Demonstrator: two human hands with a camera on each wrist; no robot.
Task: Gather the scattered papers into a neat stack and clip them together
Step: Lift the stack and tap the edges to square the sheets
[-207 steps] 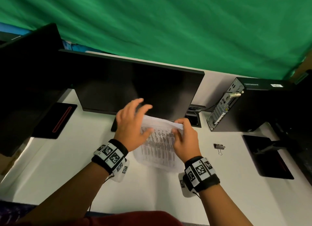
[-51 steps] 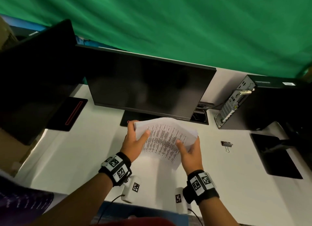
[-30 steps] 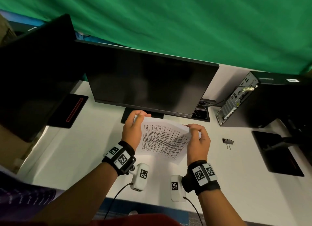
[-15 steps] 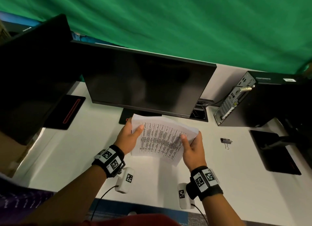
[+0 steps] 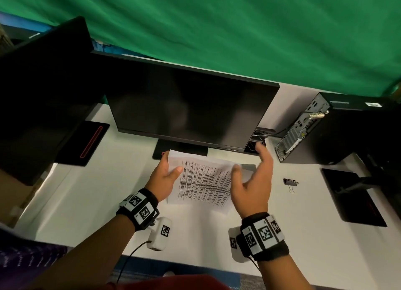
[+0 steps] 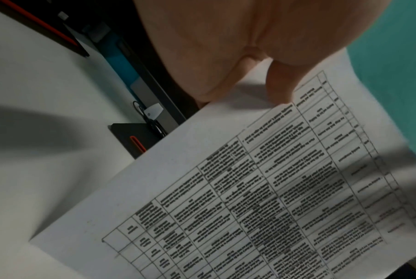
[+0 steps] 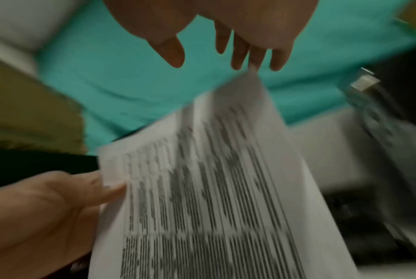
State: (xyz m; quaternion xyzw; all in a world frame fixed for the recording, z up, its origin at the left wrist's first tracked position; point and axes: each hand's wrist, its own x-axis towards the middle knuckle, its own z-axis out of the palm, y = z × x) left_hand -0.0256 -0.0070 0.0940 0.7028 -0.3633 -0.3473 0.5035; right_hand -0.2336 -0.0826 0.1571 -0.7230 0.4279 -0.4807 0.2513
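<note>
A stack of white papers [image 5: 201, 181] printed with a table hangs above the white desk, just in front of the monitor. My left hand [image 5: 167, 177] pinches its left edge, thumb on top, as the left wrist view [image 6: 279, 85] and right wrist view [image 7: 90, 192] both show on the papers [image 6: 250, 188] [image 7: 202, 188]. My right hand [image 5: 253, 181] is off the stack at its right side, fingers spread and relaxed [image 7: 226, 47], holding nothing. A black binder clip [image 5: 290, 182] lies on the desk to the right of that hand.
A dark monitor [image 5: 188, 107] stands directly behind the papers, a second dark screen [image 5: 43, 90] at the left. A black computer tower [image 5: 338, 129] sits at the right, with a black stand base [image 5: 351, 196] near it. A green cloth hangs behind.
My right hand has let go of the stack's right edge and opened, moving up and to the right. The left hand now holds the papers alone, lower over the desk.
</note>
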